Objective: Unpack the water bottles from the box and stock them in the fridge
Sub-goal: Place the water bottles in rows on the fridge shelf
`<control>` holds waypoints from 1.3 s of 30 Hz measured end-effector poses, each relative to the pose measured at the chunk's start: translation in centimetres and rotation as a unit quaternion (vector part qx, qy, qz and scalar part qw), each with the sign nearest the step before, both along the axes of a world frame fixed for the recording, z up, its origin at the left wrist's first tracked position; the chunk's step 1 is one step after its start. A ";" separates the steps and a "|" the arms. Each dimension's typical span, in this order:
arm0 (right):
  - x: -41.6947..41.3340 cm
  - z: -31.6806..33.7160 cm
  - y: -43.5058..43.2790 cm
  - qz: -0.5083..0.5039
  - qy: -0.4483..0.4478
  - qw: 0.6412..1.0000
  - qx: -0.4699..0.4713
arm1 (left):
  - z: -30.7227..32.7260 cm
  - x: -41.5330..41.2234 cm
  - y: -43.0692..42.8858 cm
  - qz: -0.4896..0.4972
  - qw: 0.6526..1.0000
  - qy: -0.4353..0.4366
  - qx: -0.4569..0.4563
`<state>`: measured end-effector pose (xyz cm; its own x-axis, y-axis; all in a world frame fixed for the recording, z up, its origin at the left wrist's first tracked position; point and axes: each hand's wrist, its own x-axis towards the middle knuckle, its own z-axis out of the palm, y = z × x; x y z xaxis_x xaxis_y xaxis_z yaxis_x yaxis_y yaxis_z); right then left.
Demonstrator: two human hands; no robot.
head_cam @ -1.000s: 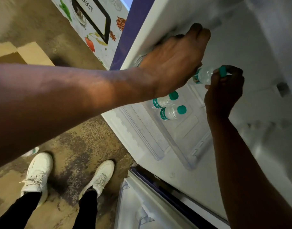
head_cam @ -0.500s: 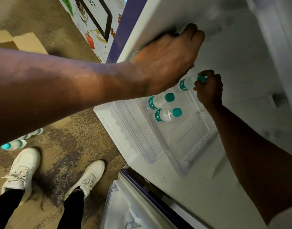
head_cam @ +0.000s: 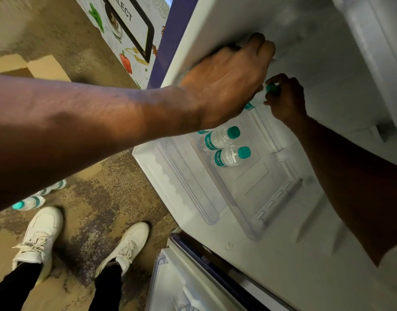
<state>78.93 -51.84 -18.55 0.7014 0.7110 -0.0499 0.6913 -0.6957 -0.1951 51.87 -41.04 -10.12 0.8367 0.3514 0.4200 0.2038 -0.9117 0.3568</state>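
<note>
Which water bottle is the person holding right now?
The bottle at the back of the fridge tray, its teal cap pinched by the right hand. The two bottles in front stand untouched.

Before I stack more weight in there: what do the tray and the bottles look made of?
Tray: clear, glossy, moulded plastic by its look; ribs and the white liner show through. Bottles: thin clear plastic, with printed teal label bands and matte teal caps, probably plastic.
</note>
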 end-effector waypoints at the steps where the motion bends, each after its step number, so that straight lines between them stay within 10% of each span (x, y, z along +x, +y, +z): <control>1: 0.0 -0.1 0.1 -0.001 -0.002 1.000 0.000 | 0.0 0.0 0.0 -0.002 1.000 0.002 0.003; 21: -2.3 0.2 1.9 -0.041 -0.019 0.999 0.013 | -0.1 0.5 -0.2 0.007 1.000 -0.017 -0.014; 27: -7.1 2.2 -0.3 -0.166 0.070 0.955 0.235 | -0.1 0.5 -0.1 -0.004 1.000 -0.015 -0.017; 33: -13.2 4.3 -2.8 -0.044 0.183 0.942 0.277 | 0.3 0.9 -0.3 0.017 0.999 -0.015 -0.037; 39: -15.3 4.3 -2.5 -0.001 0.111 0.959 0.262 | 0.9 1.0 -0.3 0.005 0.999 -0.008 -0.039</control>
<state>63.59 -54.33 -14.28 0.7167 0.6775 0.1654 0.5903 -0.4630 -0.6612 52.86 -41.29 -9.20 0.8264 0.3915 0.4047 0.2057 -0.8790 0.4302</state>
